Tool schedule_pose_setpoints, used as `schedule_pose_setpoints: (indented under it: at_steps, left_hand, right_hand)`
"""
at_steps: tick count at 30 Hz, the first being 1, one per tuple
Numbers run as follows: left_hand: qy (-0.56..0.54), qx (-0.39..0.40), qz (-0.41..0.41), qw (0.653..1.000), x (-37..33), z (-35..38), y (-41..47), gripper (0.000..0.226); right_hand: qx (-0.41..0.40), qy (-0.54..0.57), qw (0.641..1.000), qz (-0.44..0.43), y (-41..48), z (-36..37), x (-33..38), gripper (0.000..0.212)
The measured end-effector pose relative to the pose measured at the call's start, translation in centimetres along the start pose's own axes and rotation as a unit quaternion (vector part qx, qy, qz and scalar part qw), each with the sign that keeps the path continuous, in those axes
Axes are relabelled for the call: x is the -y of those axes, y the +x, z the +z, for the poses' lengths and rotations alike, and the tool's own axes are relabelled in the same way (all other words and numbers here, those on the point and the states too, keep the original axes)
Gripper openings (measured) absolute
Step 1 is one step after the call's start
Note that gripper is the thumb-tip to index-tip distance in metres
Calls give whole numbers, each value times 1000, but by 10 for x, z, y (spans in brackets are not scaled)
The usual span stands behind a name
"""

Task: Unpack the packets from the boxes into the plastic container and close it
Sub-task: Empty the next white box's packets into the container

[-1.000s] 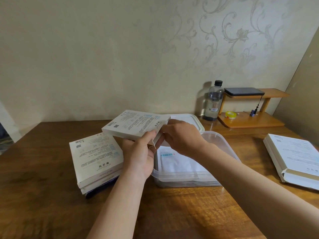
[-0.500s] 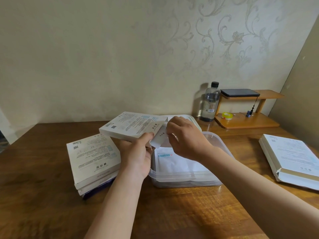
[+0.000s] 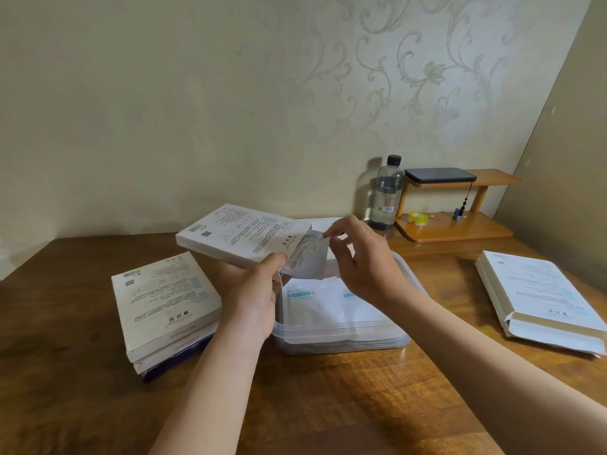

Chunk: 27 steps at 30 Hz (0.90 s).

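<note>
From the head camera, your left hand (image 3: 253, 297) grips the flat white cardboard box (image 3: 236, 233) from beneath, thumb curled up over its near edge, and holds it tilted in the air above the brown wooden table (image 3: 328, 405); your right hand (image 3: 361, 261) pinches the corner of a white printed packet (image 3: 307, 257) between thumb and forefinger, the other fingers loosely spread; that packet sticks partway out of the box's open right end, directly over the clear rectangular plastic container (image 3: 341, 339). The container stands open on the table just right of your left wrist; flat white packets with blue print (image 3: 328, 303) lie inside it; its pale lid (image 3: 317, 222) lies behind it, mostly hidden by your hands. To your left, a stack of white printed boxes (image 3: 164, 300) rests on the table, close beside the container; the lowest one shows a dark edge. Well to your right, another white box with an open end flap (image 3: 538, 297) lies flat. At the back, against the wall, a clear plastic bottle with a black cap (image 3: 386, 195) stands just beside a small two-tier wooden shelf (image 3: 460, 229); a dark flat device (image 3: 440, 175) sits on its upper tier, and a yellow tape roll (image 3: 418, 218) on its lower.
</note>
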<state>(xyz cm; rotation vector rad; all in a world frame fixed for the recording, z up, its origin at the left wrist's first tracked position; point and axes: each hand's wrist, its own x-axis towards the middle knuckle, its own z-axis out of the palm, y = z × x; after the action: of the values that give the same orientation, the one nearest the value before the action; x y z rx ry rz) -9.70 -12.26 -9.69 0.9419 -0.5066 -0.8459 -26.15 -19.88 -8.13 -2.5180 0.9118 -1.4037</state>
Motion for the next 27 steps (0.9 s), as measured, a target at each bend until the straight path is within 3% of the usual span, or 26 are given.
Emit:
schedule_pose_setpoints:
  at_steps: [5,11,17,23,27]
  left_hand:
    - [-1,7,9,1000,-2,3,-3,73]
    - [-35,34,16,999,-9,10,-12,44]
    - [-55,26,-1,998,-4,12,-12,51]
    - [-37,54,21,998,-4,15,-20,52]
    - [-24,58,22,998,-3,15,-22,53]
  right_hand:
    - [-43,22,999,0,5,-14,2,2]
    - [-102,99,985,102,21,-40,-5,3]
    - [-157,208,935,241,35,-62,-14,7]
    - [-67,227,902,360,26,-50,-28,7]
    - [7,170,911,376,23,-38,-39,16]
